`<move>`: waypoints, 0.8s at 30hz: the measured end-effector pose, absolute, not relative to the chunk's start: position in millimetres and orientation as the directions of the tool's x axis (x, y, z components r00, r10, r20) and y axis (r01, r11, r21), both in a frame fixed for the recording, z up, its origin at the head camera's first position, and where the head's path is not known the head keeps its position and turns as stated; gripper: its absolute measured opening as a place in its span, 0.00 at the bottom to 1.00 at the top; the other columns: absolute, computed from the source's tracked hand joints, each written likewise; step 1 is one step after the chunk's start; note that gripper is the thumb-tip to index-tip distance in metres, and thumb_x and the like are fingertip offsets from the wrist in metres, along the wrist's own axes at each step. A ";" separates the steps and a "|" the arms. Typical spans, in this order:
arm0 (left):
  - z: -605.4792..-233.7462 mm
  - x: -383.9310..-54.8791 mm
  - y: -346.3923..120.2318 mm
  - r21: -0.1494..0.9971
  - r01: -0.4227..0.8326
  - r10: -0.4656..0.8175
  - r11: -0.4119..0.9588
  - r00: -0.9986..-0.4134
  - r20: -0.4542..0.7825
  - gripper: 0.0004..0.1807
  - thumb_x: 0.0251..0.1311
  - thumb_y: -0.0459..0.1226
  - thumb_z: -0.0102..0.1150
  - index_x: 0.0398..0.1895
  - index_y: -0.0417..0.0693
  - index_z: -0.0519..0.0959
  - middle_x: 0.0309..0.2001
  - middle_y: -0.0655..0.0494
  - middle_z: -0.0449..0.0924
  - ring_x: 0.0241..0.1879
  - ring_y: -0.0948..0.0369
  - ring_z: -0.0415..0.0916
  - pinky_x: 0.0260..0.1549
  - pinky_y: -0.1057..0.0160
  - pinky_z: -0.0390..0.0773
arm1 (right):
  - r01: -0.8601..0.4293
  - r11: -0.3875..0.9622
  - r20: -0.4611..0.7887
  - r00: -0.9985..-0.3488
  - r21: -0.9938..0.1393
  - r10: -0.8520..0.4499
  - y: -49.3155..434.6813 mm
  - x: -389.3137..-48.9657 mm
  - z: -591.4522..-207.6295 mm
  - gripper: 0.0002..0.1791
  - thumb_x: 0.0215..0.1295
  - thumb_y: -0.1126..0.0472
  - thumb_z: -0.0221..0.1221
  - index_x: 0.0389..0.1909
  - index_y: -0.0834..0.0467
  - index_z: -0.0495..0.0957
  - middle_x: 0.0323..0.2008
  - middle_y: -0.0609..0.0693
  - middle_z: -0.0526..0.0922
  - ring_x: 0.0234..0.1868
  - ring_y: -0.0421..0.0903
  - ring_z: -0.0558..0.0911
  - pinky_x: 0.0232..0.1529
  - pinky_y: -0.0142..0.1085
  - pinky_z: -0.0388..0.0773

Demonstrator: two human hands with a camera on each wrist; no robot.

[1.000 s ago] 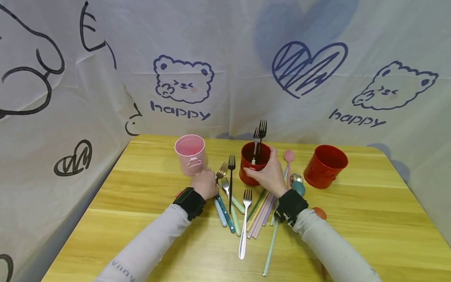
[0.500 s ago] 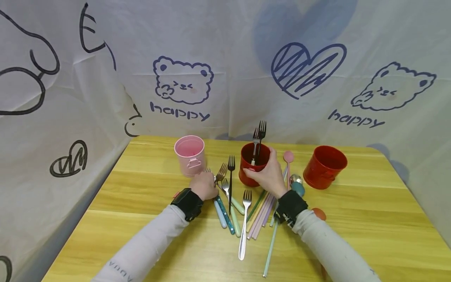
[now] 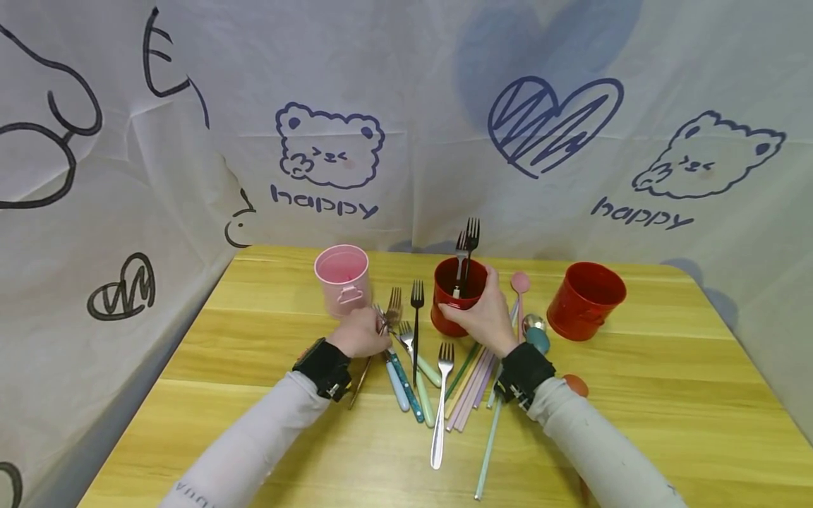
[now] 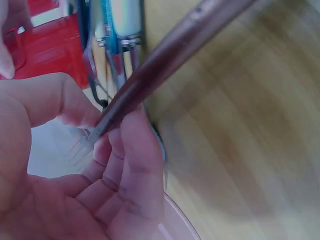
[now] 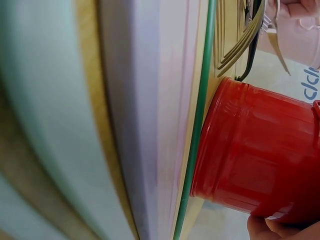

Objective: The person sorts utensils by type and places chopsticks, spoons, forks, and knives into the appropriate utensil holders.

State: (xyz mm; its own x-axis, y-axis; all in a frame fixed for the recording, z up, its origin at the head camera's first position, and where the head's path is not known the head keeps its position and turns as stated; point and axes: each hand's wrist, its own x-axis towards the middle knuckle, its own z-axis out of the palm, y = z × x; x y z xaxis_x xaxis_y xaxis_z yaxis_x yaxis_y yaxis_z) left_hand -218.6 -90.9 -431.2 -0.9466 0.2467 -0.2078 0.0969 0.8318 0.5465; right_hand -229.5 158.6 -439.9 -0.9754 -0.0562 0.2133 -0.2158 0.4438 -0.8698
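Note:
My left hand (image 3: 362,331) pinches a bronze-brown fork (image 3: 394,303) between thumb and fingers. In the left wrist view, the fork's brown handle (image 4: 165,60) slants up to the right and its tines point down-left. Just behind this hand stands a pink pail (image 3: 343,282). With thumb and fingers spread around its rim, my right hand (image 3: 485,317) grips the middle red pail (image 3: 444,321). Two dark-tined forks (image 3: 466,243) stand tines-up in that pail. Between the hands lie a black fork (image 3: 416,317), a silver fork (image 3: 441,402) and pastel-handled cutlery (image 3: 396,384).
Several pastel straws (image 3: 470,395) lie beside the right forearm. A second red pail (image 3: 587,300) stands to the right. A pink spoon (image 3: 521,282), a teal-handled spoon (image 3: 538,339) and an orange-red utensil (image 3: 576,384) lie near the right wrist. A white cloth hangs behind the table.
My left hand has shifted slightly left, turning the bronze fork so its tines stand more upright and its handle shows below the hand. The right hand stays on the middle red pail.

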 end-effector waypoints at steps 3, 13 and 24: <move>-428.4 -217.7 -93.7 0.584 0.111 0.271 0.804 -0.943 -0.194 0.15 0.52 0.34 0.66 0.17 0.49 0.69 0.19 0.60 0.67 0.21 0.62 0.66 0.22 0.67 0.65 | -0.220 0.443 0.216 -0.975 -0.869 -0.061 158.9 -229.6 -440.3 0.53 0.53 0.58 0.74 0.73 0.60 0.51 0.67 0.61 0.71 0.65 0.60 0.74 0.65 0.55 0.76; -427.9 -217.5 -99.9 0.745 0.147 0.367 0.651 -0.920 -0.139 0.04 0.57 0.30 0.63 0.33 0.36 0.79 0.28 0.52 0.78 0.28 0.63 0.72 0.29 0.69 0.73 | -0.221 0.430 0.213 -0.975 -0.875 -0.067 160.2 -229.6 -442.0 0.53 0.53 0.58 0.74 0.73 0.60 0.51 0.66 0.62 0.70 0.65 0.60 0.74 0.66 0.54 0.75; -423.2 -222.5 -95.1 0.837 0.128 0.388 0.531 -0.916 -0.106 0.12 0.70 0.32 0.51 0.46 0.27 0.77 0.32 0.51 0.75 0.30 0.63 0.72 0.31 0.67 0.79 | -0.239 0.434 0.233 -0.970 -0.869 -0.068 159.3 -230.8 -441.2 0.53 0.53 0.59 0.74 0.73 0.62 0.51 0.66 0.62 0.70 0.65 0.60 0.74 0.65 0.55 0.75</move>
State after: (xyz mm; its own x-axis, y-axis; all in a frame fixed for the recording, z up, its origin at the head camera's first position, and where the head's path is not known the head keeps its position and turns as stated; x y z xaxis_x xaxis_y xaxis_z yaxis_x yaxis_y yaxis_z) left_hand -222.5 -95.1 -423.2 -0.9157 0.3876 -0.1056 0.1284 0.5314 0.8374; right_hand -230.8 159.3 -441.2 -0.9700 -0.0675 0.2334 -0.2392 0.4340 -0.8686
